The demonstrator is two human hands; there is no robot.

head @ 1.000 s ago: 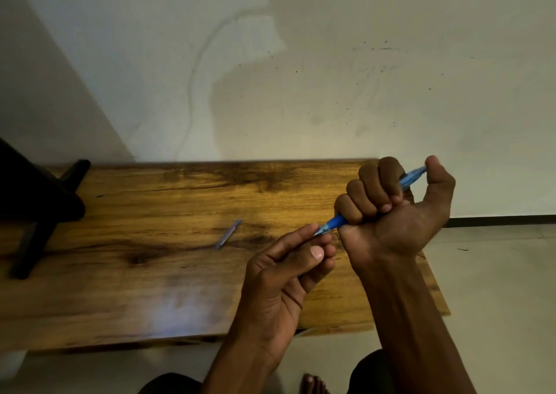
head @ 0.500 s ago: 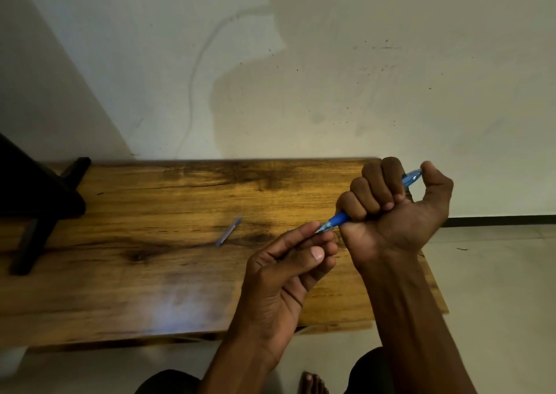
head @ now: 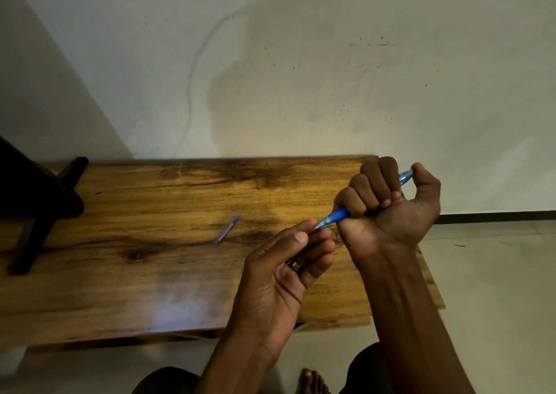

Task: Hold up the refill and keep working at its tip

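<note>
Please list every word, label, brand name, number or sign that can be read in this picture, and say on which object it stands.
None: no text can be read.
Blue pen in the right hand: no print visible.
Small grey stick on the wooden table: too small and blurred to tell.
Ring on the left hand: no marking legible.

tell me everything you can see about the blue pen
The blue pen looks plastic: an opaque blue grip section, a clear tapered tip end and a translucent pale blue rear. It is held in the air above the wooden table, tilted, tip down-left, rear up-right. The right hand grips its barrel in a fist, hiding the middle, thumb at the rear end. The left hand fingertips meet its tip.
</note>
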